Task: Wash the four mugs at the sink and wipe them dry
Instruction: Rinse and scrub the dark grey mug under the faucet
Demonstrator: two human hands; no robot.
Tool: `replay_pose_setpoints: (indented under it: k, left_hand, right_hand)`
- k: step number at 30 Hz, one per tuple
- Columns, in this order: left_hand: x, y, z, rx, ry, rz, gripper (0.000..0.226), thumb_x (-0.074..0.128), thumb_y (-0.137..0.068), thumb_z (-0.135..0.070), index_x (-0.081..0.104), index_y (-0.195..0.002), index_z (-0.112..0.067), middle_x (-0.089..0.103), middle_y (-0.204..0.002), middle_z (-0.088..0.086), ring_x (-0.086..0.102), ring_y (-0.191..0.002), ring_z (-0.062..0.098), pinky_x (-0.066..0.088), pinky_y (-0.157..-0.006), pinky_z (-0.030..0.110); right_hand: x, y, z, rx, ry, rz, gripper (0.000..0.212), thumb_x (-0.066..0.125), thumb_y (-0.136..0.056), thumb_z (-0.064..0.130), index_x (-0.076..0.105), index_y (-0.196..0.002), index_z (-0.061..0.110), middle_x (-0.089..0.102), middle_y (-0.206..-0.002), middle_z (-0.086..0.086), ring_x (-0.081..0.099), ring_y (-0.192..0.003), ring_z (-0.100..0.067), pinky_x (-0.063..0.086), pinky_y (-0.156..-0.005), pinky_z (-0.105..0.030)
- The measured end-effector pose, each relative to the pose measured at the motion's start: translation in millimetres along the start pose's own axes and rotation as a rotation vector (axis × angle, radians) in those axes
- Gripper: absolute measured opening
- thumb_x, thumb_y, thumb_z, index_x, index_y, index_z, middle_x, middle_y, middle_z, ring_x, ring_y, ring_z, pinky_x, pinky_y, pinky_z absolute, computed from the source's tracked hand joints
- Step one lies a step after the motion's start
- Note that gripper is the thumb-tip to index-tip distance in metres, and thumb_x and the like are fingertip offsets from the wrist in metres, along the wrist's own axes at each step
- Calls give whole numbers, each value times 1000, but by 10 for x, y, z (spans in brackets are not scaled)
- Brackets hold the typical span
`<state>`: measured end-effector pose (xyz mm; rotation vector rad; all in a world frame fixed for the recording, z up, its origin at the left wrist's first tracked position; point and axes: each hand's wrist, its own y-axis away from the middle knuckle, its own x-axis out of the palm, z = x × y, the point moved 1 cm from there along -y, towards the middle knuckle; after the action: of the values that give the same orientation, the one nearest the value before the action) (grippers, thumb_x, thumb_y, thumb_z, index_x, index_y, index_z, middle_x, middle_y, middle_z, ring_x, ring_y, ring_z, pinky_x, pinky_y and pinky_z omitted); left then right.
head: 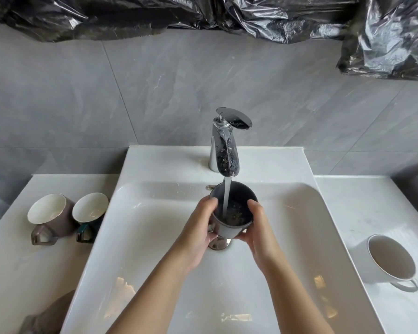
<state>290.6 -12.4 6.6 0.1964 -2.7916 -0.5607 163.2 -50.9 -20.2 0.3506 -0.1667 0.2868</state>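
Note:
I hold a grey mug with a dark inside over the white sink basin, under the chrome faucet. Water runs from the spout straight into the mug. My left hand grips its left side by the handle, thumb over the rim. My right hand grips the right side. A brown mug and a dark green mug stand on the left counter. A white mug stands on the right counter.
A grey-brown cloth lies at the lower left counter edge. The chrome drain plug shows beneath the held mug. Black plastic sheeting hangs over the grey tiled wall behind.

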Motion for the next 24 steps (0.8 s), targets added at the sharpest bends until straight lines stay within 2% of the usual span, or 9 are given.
replay_pose_setpoints:
  k: [3, 5, 7, 9, 11, 15, 18, 20, 24]
  left_hand:
    - [-2, -12, -25, 33, -128, -43, 48, 44, -73, -25, 59, -118, -28, 67, -112, 9, 62, -98, 19, 49, -95, 45]
    - [-26, -29, -4, 45, -158, -113, 43, 41, -78, -15, 62, -114, -26, 69, -107, 7, 64, -103, 23, 49, -98, 49]
    - [-57, -30, 20, 78, -199, -177, 40, 39, -83, -8, 65, -108, -24, 71, -104, 3, 64, -104, 22, 51, -96, 45]
    - [-81, -49, 38, 131, -328, -200, 36, 41, -86, -10, 66, -107, -26, 71, -104, -3, 64, -104, 15, 51, -94, 36]
    - [-91, -59, 29, 155, -487, -227, 31, 43, -94, -8, 66, -107, -24, 70, -101, -5, 63, -100, 15, 49, -85, 28]
    - [-150, -98, -45, 243, -748, -335, 19, 53, -92, -7, 69, -96, -15, 69, -85, 3, 59, -84, 23, 37, -65, 25]
    - [-201, -105, -125, 289, -829, -363, 10, 60, -88, -9, 67, -82, -11, 66, -73, 6, 56, -77, 27, 35, -62, 28]
    - [-226, -124, -181, 280, -908, -317, 17, 61, -86, -12, 60, -70, -15, 58, -63, 0, 53, -71, 25, 35, -59, 30]
    - [-193, -201, -242, 189, -1017, -207, 35, 62, -84, -13, 43, -55, -17, 46, -54, -4, 44, -62, 21, 32, -54, 28]
  right_hand:
    - [-35, -8, 4, -12, 54, 64, 53, 44, -85, 52, 59, -129, 27, 68, -123, -6, 63, -118, -26, 51, -97, -58]
    - [-57, -5, 2, 29, 67, 109, 49, 49, -85, 53, 59, -127, 29, 67, -119, -8, 64, -111, -24, 53, -95, -57]
    - [-82, 10, -2, 116, 48, 148, 51, 56, -82, 51, 58, -128, 29, 63, -115, -11, 62, -100, -24, 56, -90, -55]
    - [-142, 18, -35, 209, -26, 184, 68, 67, -78, 55, 49, -139, 33, 57, -131, -11, 59, -109, -31, 58, -85, -53]
    - [-210, 16, -47, 229, -44, 194, 77, 72, -74, 57, 43, -144, 39, 56, -135, -8, 57, -104, -30, 59, -82, -48]
    - [-262, 17, 40, 141, 35, 208, 47, 64, -80, 49, 58, -126, 41, 67, -105, 2, 62, -89, -19, 58, -82, -46]
    - [-305, -12, 98, 7, 80, 162, 54, 69, -73, 57, 65, -116, 24, 67, -109, 0, 62, -96, -16, 53, -81, -35]
    - [-311, -33, 141, -99, 183, 122, 56, 69, -71, 60, 67, -109, 19, 69, -101, 4, 63, -95, -10, 51, -79, -26]
    - [-178, -88, 141, -107, 312, 130, 50, 59, -72, 63, 48, -80, 14, 49, -69, 10, 44, -66, -8, 36, -62, -22]
